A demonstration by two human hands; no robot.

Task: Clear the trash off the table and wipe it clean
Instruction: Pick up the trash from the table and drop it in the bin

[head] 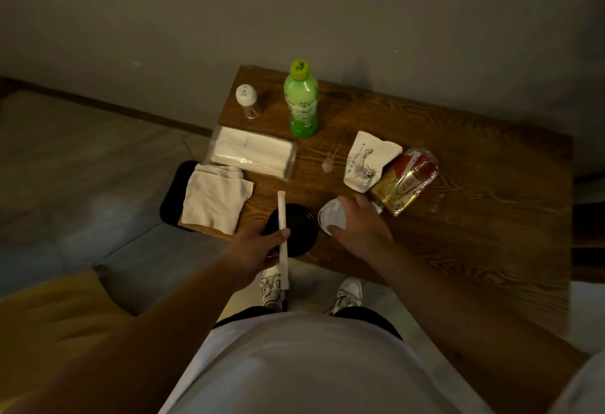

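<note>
One green bottle (pixel 300 102), one shaker (pixel 247 101), one tissue pack (pixel 252 152), one folded cloth (pixel 214 199), two crumpled wrappers (pixel 370 161) (pixel 404 181) (beyond the right fingers), one black bowl (pixel 296 227), one clear lid (pixel 332 217), one paper-sleeved chopstick pair (pixel 282 236).

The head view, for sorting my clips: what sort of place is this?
Probably a small eatery or a home dining corner: a wooden table against a bare wall holds a clear toothpick shaker, a wrapped napkin pack and a green drink bottle.

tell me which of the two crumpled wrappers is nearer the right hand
The red and gold wrapper; it lies just beyond the right hand, while the white printed wrapper sits farther back.
</note>
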